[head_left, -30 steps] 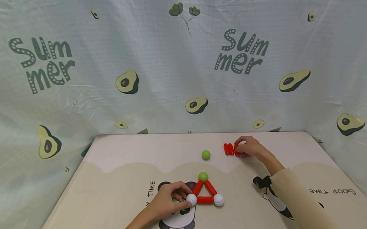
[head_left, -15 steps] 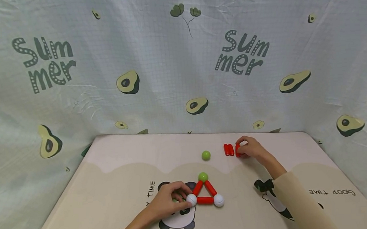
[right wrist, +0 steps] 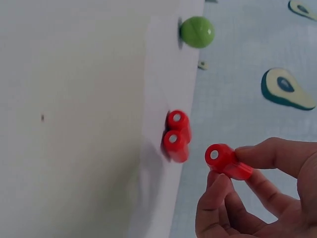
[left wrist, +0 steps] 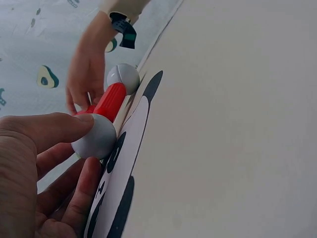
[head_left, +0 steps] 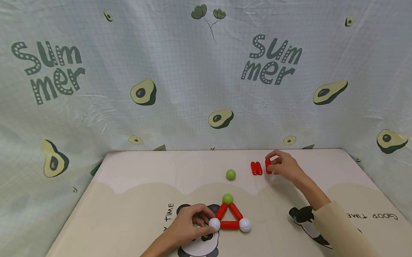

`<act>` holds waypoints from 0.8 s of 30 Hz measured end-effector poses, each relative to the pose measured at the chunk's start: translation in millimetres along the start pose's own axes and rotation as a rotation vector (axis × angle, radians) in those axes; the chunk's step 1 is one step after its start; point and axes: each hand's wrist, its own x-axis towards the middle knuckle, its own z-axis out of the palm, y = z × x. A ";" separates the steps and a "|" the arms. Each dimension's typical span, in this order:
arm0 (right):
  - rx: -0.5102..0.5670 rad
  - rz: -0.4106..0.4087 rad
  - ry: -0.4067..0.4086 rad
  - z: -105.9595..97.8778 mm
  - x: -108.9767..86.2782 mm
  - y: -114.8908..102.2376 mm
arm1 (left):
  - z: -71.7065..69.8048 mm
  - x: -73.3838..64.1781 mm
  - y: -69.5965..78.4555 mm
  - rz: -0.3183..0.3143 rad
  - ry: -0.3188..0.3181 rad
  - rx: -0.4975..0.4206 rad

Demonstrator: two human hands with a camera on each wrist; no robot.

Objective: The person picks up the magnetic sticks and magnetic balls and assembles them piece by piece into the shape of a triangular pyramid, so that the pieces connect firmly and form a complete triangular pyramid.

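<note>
Here, a red rod (head_left: 268, 166) is pointing away from the person, its long axis running nearly front to back, over the far part of the surface (head_left: 133, 219), right of centre. One pale-centred end is facing the right wrist camera. The right hand (head_left: 284, 167) is pinching this rod between thumb and fingers, spread only to its thickness. Just to its left, two red rods (head_left: 256, 168) are lying side by side, roughly parallel to it; a loose green ball (head_left: 231, 174) is resting farther left. Nearer, a triangle of rods and balls (head_left: 229, 225) is pointing its green-ball corner away from the person, while the left hand (head_left: 190, 225) is gripping its left white ball (head_left: 214, 224).
</note>
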 end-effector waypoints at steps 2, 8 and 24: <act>-0.001 -0.029 -0.009 2.9 -5.9 -3.8 | -0.1 -0.9 0.1 0.002 0.000 -0.002; 0.006 -0.092 -0.057 14.2 -24.6 -17.5 | -0.2 -2.5 0.6 -0.009 -0.001 -0.007; -0.019 -0.288 -0.174 46.5 -68.7 -44.3 | -3.2 -5.0 0.2 -0.003 -0.014 0.011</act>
